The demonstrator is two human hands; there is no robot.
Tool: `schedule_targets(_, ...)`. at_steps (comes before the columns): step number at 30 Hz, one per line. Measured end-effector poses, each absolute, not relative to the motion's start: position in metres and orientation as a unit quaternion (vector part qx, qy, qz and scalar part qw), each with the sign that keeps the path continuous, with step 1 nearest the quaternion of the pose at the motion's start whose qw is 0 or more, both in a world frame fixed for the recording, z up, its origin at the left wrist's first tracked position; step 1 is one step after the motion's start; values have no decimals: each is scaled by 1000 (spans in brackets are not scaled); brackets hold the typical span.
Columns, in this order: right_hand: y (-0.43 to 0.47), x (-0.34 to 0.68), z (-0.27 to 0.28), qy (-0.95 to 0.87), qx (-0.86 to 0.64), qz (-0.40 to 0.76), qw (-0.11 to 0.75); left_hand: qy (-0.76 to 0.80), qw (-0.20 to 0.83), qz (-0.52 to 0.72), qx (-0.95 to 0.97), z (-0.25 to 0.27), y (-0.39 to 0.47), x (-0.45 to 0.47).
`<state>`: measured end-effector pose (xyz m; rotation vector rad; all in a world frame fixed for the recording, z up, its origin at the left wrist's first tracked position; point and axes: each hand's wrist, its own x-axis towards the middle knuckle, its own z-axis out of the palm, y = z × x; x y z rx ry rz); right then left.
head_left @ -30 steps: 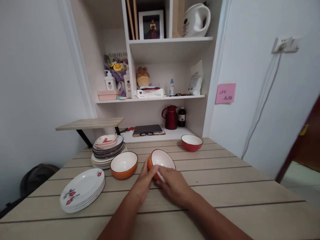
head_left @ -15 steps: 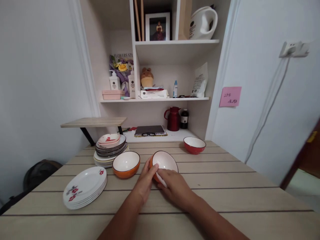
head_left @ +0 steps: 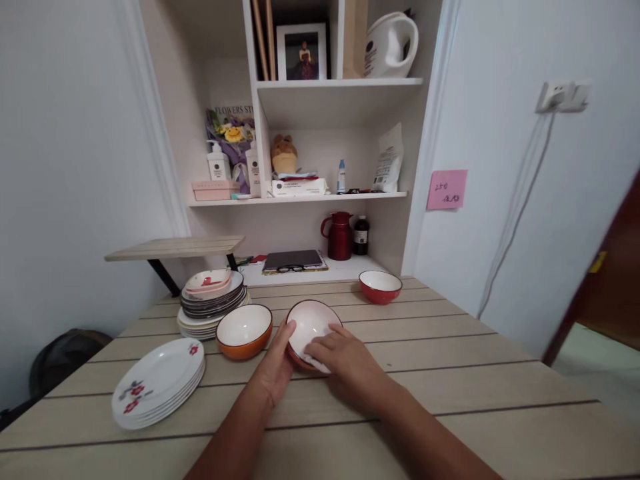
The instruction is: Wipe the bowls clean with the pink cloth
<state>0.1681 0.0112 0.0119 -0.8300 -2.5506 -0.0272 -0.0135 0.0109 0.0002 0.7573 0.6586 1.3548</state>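
Note:
My left hand grips the left side of an orange bowl with a white inside and dark rim, thumb over the edge. The bowl tilts toward me low over the table. Inside it, my right hand presses a white wipe against the near wall, fingers bent over it; most of the wipe is hidden. A second orange bowl stands just left of my left hand. Further back to the right sits a red bowl with a white inside.
White oval plates with red flowers are stacked at the left. Behind them stands a taller pile of plates topped by small pink dishes. A small raised shelf, a dark laptop and a red jug line the back.
My right hand has moved from the bowl's near rim into its inside, fingers now spread over the wipe. The bowl is turned to a flatter tilt. The view has shifted slightly right.

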Motion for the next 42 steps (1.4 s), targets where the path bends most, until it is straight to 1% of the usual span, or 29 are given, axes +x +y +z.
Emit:
schedule_targets(6,7,158,11,-926,-320,-30,196,279,662,591,368,-3,10,-16)
schedule_targets(14,6,158,7,-912,-347,-29,216,278,624,600,416,-8,7,-15)
schedule_targets(22,8,157,6,-911,-348,-19,222,281,625,593,424,-3,4,-13)
schedule_targets(32,12,164,6,-926,-294,0,237,302,620,586,425,-6,7,-17)
schedule_targets(36,17,170,7,-927,-275,-28,254,310,632,573,419,-2,7,-20)
schedule_targets(42,21,177,9,-925,-272,-76,253,309,653,560,406,-1,8,-26)
